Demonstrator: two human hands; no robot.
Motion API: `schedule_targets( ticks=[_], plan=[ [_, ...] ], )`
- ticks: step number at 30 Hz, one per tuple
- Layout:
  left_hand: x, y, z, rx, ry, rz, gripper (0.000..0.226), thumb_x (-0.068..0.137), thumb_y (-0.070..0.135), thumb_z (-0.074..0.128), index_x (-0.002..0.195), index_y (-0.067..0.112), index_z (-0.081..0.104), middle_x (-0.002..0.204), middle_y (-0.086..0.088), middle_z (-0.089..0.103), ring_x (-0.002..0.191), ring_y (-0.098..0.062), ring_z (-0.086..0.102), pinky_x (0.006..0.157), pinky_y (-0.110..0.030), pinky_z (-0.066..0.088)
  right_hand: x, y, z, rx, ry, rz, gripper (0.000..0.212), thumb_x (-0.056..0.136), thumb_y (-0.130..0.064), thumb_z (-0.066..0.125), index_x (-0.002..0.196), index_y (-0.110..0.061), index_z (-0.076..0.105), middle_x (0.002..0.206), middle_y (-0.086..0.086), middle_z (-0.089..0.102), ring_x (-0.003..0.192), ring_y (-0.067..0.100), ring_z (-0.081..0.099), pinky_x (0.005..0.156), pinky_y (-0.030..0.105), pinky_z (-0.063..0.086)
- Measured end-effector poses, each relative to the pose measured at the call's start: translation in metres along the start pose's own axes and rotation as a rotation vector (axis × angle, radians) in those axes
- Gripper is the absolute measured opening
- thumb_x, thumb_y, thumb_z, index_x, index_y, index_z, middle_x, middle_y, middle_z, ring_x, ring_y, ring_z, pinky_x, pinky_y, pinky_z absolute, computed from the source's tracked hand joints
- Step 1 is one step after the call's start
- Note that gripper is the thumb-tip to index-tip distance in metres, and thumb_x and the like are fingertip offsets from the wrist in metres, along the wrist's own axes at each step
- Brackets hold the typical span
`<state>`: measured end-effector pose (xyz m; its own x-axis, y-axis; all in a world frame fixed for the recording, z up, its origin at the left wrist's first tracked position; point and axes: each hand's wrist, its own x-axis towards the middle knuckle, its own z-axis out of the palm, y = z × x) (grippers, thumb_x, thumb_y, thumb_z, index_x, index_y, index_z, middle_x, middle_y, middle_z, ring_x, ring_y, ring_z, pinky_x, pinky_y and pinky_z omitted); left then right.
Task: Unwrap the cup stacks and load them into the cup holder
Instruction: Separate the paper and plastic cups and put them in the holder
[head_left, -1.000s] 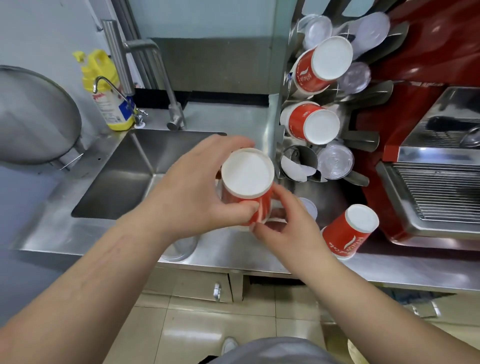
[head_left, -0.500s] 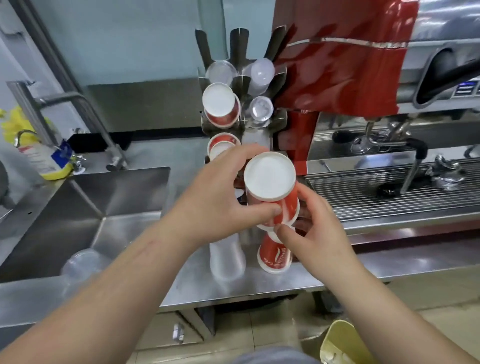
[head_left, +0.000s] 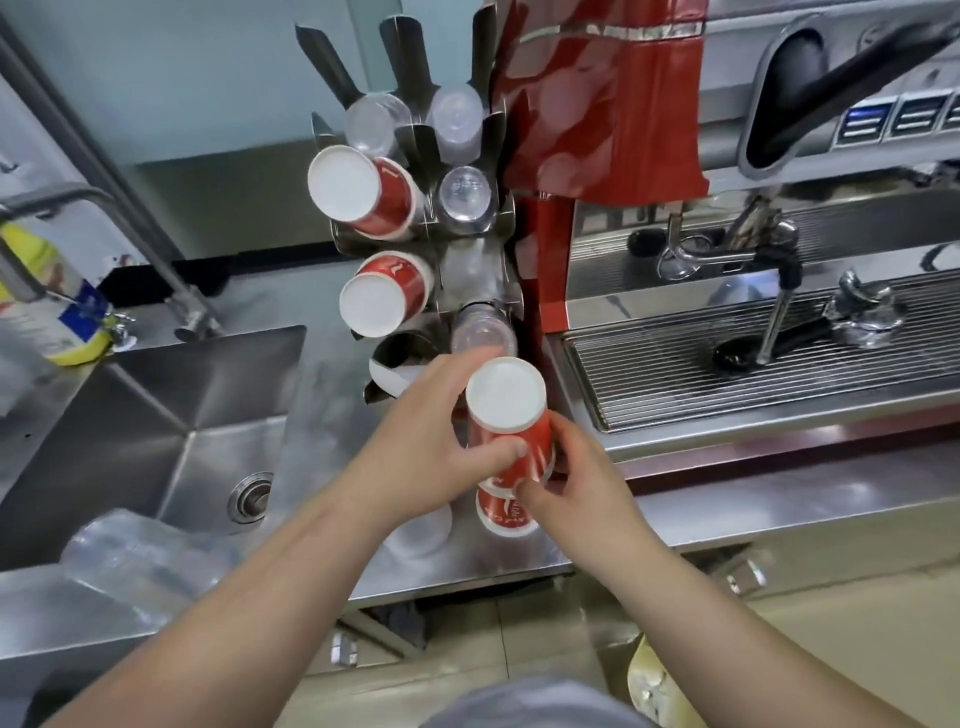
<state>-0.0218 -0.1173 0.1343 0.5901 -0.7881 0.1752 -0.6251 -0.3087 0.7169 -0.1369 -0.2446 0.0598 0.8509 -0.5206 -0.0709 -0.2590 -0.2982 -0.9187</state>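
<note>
Curling round the red side of a stack of paper cups (head_left: 511, 415), the fingers (head_left: 498, 451) of the left hand (head_left: 423, 441) gripped it from the left, the thumb lying across its near face. The right hand (head_left: 574, 480) pinched the same stack from the near right, thumb tip pressed to the lower rim and the other fingers wrapped behind. The stack was held above the desk (head_left: 779, 499), its white base turned up toward the camera, just near the lowest left slot of the cup holder (head_left: 470, 270).

That holder stood at the far side of the desk, between the sink (head_left: 156, 415) on the left and the red coffee machine (head_left: 623, 156) on the right. Two red cup stacks (head_left: 363, 192) poked out of its left slots, one above the other, with the lowest left slot showing only a white lining. Clear plastic cups (head_left: 462, 197) filled the right slots.

Directly below the held stack another red cup (head_left: 506, 512) rested on the desk, partly hidden by the right hand. A clear cup stack (head_left: 418, 530) stood just left of it, behind the left wrist. Crumpled clear wrapping (head_left: 140, 561) lay on the near left of the desk beside the sink. A yellow bottle (head_left: 47, 306) stood at the far left by the tap (head_left: 104, 218).
</note>
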Motion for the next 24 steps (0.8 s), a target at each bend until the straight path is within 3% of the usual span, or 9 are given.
schedule_targets(
  ticks=[4, 8, 13, 17, 22, 24],
  plan=[
    [-0.004, -0.01, 0.016, -0.015, 0.027, -0.07, 0.078, 0.071, 0.033, 0.079, 0.139, 0.033, 0.043, 0.125, 0.021, 0.046, 0.12, 0.003, 0.044, 0.098, -0.011, 0.034, 0.003, 0.015, 0.01, -0.029, -0.017, 0.012, 0.069, 0.077, -0.031, 0.064, 0.139, -0.042, 0.034, 0.133, -0.011, 0.049, 0.12, 0.006, 0.051, 0.1, 0.036, 0.048],
    [-0.007, -0.016, 0.029, -0.044, 0.014, -0.129, 0.08, 0.069, 0.034, 0.076, 0.14, 0.037, 0.039, 0.126, 0.018, 0.046, 0.124, 0.0, 0.043, 0.101, -0.01, 0.035, 0.004, 0.034, 0.021, -0.014, -0.048, 0.049, 0.07, 0.072, -0.036, 0.058, 0.137, -0.042, 0.035, 0.13, -0.007, 0.054, 0.117, 0.007, 0.055, 0.097, 0.036, 0.05],
    [-0.015, -0.029, 0.059, -0.08, -0.012, -0.25, 0.079, 0.076, 0.021, 0.08, 0.144, 0.029, 0.04, 0.133, 0.01, 0.044, 0.128, -0.007, 0.043, 0.108, -0.029, 0.04, 0.003, 0.058, 0.028, -0.054, -0.081, 0.161, 0.066, 0.071, -0.039, 0.062, 0.132, -0.043, 0.037, 0.122, -0.006, 0.057, 0.105, 0.012, 0.059, 0.091, 0.037, 0.052],
    [-0.02, -0.038, 0.081, -0.09, -0.027, -0.306, 0.076, 0.076, 0.017, 0.079, 0.142, 0.025, 0.042, 0.133, 0.007, 0.045, 0.129, -0.008, 0.042, 0.108, -0.024, 0.038, 0.0, 0.072, 0.03, -0.117, -0.088, 0.203, 0.056, 0.075, -0.03, 0.065, 0.128, -0.029, 0.045, 0.119, 0.0, 0.059, 0.104, 0.019, 0.059, 0.082, 0.029, 0.046],
    [-0.034, -0.048, 0.093, -0.141, -0.021, -0.382, 0.076, 0.076, 0.018, 0.079, 0.14, 0.031, 0.042, 0.132, 0.013, 0.042, 0.121, 0.002, 0.043, 0.094, 0.0, 0.031, -0.009, 0.084, 0.032, -0.15, -0.119, 0.209, 0.055, 0.08, -0.028, 0.064, 0.13, -0.029, 0.043, 0.121, -0.001, 0.057, 0.109, 0.019, 0.056, 0.082, 0.025, 0.041],
    [-0.039, -0.052, 0.094, -0.191, -0.014, -0.395, 0.078, 0.074, 0.02, 0.079, 0.14, 0.035, 0.04, 0.135, 0.01, 0.042, 0.121, 0.002, 0.046, 0.098, -0.005, 0.034, -0.011, 0.087, 0.035, -0.143, -0.11, 0.192, 0.054, 0.079, -0.032, 0.064, 0.129, -0.031, 0.044, 0.12, -0.002, 0.058, 0.108, 0.017, 0.057, 0.084, 0.026, 0.045]
  ],
)
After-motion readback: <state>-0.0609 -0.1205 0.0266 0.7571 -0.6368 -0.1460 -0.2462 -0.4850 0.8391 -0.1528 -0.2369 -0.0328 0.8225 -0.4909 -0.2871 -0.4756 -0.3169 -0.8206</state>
